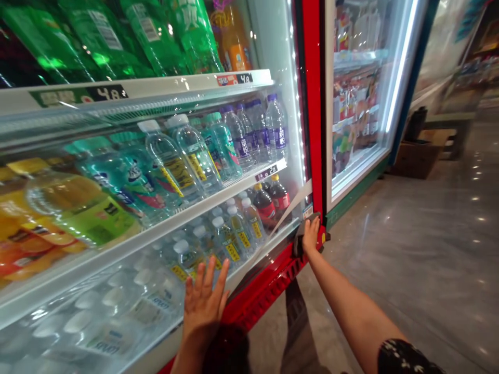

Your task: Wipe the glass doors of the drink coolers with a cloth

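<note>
My left hand (205,301) is up against the lower front of a lit drinks fridge, fingers stretched and spread. It holds nothing and seems to rest on the glass; exact contact cannot be told. At the red lower corner of the fridge, my right hand (311,235) grips a dark grey block (298,244) with a red and yellow end (322,237). The fingers lie over the block; its kind is unclear. Behind the glass near my left hand stand clear water bottles (231,246) with white caps and yellow labels. Small cola bottles (279,193) are nearest my right hand.
Green soda bottles (144,36) fill the upper shelf. Yellow, teal and purple-capped bottles (276,127) line the middle one. A red frame (313,104) edges the fridge. To the right stand a second lit fridge (360,124) and a cardboard box (419,156) on the shiny grey floor (409,249).
</note>
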### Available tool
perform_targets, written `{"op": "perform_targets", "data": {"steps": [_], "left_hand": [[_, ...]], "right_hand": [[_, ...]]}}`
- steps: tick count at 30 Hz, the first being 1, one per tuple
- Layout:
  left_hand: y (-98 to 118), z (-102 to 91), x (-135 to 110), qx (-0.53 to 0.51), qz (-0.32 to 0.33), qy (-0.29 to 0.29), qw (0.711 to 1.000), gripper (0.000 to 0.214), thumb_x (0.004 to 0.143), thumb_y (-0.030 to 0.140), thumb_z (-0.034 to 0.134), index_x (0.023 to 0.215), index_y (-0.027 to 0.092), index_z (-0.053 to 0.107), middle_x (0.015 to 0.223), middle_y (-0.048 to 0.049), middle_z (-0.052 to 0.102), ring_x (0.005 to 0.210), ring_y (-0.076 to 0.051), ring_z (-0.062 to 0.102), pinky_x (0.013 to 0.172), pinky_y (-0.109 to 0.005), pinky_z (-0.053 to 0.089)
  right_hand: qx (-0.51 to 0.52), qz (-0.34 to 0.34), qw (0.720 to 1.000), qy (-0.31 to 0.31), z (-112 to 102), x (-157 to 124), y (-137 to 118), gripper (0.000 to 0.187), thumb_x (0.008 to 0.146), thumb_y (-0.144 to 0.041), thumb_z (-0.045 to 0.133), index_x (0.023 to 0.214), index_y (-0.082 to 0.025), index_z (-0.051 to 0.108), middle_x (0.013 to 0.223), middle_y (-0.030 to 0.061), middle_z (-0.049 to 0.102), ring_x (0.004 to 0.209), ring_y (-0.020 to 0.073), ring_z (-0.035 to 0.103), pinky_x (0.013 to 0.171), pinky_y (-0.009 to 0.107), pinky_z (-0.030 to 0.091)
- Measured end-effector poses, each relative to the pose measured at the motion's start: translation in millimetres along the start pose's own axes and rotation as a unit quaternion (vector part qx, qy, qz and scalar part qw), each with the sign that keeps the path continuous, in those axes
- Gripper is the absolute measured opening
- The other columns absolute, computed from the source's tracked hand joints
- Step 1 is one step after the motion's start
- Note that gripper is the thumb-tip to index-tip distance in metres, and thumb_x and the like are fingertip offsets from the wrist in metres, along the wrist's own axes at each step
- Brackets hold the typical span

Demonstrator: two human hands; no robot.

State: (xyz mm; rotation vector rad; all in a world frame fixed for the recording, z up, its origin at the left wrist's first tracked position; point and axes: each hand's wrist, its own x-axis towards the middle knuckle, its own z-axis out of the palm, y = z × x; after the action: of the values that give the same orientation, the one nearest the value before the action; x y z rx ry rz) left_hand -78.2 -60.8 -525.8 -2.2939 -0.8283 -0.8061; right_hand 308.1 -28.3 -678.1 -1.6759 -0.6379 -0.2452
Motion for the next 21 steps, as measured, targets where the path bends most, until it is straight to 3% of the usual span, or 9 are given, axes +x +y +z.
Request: {"op": "perform_targets", "data": {"steps": [3, 10, 15, 19, 21], "left_hand": [[-2, -5.9, -8, 0.015, -0.007, 0.013, 1.000, 0.077, 0.088, 0.037, 0.068, 0.155, 0.034, 0.031, 0.166, -0.0032, 0.022, 0.154, -0.026, 0.016, 0.128, -0.047, 0.000], [-21, -26.2, -43, 0.068, -0.018, 0.007, 0.997, 0.073, 0.090, 0.038, 0.066, 0.154, 0.032, 0.033, 0.163, -0.0065, 0.027, 0.153, -0.027, 0.016, 0.128, -0.052, 0.001], [-45, -44.3, -70, 0.091, -0.012, -0.019, 0.996, 0.078, 0.088, 0.043, 0.067, 0.155, 0.031, 0.029, 0.163, -0.0073, 0.028, 0.154, -0.026, 0.010, 0.127, -0.053, -0.002], [-66, -59.8, -89, 0.105, -0.023, -0.036, 0.994, 0.084, 0.087, 0.048, 0.067, 0.157, 0.033, 0.023, 0.163, -0.0063, 0.028, 0.154, -0.025, 0.006, 0.126, -0.053, -0.005], [-78, -69.3, -97, 0.122, -0.027, -0.042, 0.991, 0.087, 0.086, 0.051, 0.068, 0.157, 0.033, 0.022, 0.163, -0.0065, 0.027, 0.154, -0.025, 0.001, 0.126, -0.055, -0.007]], "right_hand": [[0.001, 0.018, 0.999, 0.032, 13, -38, -9, 0.070, 0.102, -0.046, 0.010, 0.160, -0.011, -0.006, 0.167, 0.0179, 0.009, 0.154, 0.0256, 0.015, 0.123, 0.055, 0.019], [0.010, 0.093, 0.992, 0.083, 39, -129, -70, 0.072, 0.101, -0.048, 0.012, 0.160, -0.010, -0.008, 0.163, 0.0259, 0.018, 0.151, 0.0295, 0.025, 0.119, 0.062, 0.024], [0.013, 0.132, 0.990, 0.056, 35, -154, -115, 0.076, 0.099, -0.050, 0.003, 0.159, -0.005, -0.008, 0.157, 0.0312, 0.027, 0.146, 0.0361, 0.035, 0.114, 0.068, 0.029], [0.031, 0.108, 0.994, 0.009, 26, -163, -175, 0.075, 0.100, -0.050, 0.010, 0.159, -0.006, -0.006, 0.163, 0.0288, 0.013, 0.152, 0.0388, 0.016, 0.115, 0.072, 0.021], [0.041, 0.025, 0.998, -0.033, 17, -175, -214, 0.074, 0.101, -0.048, 0.023, 0.161, -0.012, -0.002, 0.166, 0.0226, 0.003, 0.154, 0.0377, 0.005, 0.115, 0.071, 0.021]]}}
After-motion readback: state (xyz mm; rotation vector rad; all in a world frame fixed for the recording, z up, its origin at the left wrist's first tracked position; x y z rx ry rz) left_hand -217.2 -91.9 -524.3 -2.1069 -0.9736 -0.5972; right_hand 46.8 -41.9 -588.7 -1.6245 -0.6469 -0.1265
